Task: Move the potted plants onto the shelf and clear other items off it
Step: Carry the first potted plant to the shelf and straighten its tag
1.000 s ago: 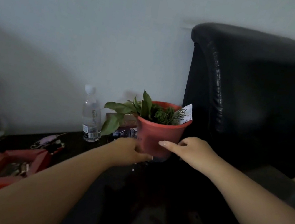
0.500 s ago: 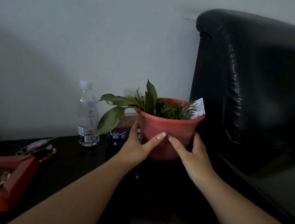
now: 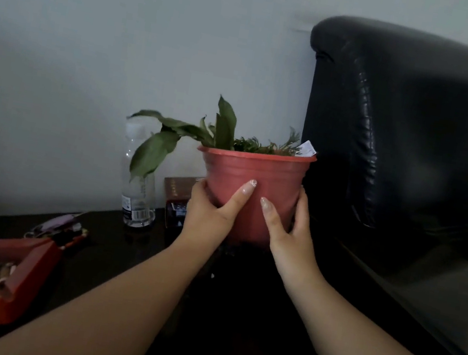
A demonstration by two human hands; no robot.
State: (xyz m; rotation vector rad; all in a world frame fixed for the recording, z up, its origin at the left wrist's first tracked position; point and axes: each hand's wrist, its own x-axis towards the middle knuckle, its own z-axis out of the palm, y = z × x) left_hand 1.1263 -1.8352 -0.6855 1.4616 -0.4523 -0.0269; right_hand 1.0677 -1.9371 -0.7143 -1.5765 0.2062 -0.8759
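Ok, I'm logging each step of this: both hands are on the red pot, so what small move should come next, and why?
Probably lift the red pot straight up, keeping it level. The left hand and right hand already grip its sides, and its base looks at or just above the dark table. A leaf droops toward the water bottle, so rise before swinging away.

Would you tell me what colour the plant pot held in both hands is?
The plastic plant pot is terracotta red, seen best in the head view.

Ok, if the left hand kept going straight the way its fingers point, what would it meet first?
The left hand already grips the red pot; its fingers point up and away, so beyond the pot probably only the wall, depth unclear.
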